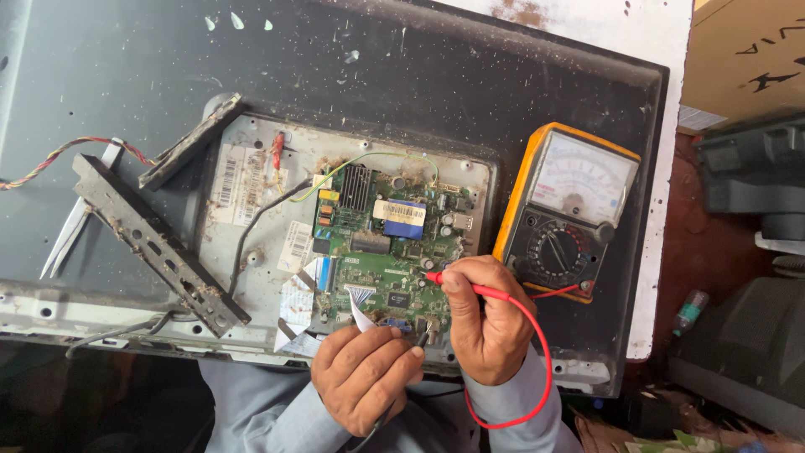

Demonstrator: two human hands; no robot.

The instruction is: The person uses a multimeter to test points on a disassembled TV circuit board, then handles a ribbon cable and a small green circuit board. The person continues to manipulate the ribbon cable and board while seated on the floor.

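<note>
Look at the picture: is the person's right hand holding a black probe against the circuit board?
No, the right hand holds a red probe with its tip on the green circuit board.

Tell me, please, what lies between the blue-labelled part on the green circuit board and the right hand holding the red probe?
In the head view, only green circuit board lies between the blue-labelled part and the right hand: small components and a dark chip. The red probe tip touches there.

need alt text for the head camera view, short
Seen from above, a person's right hand presses a red probe onto a green circuit board in an opened flat-screen set's back, while the left hand rests at the board's near edge. An orange analog multimeter lies to the right.
</note>
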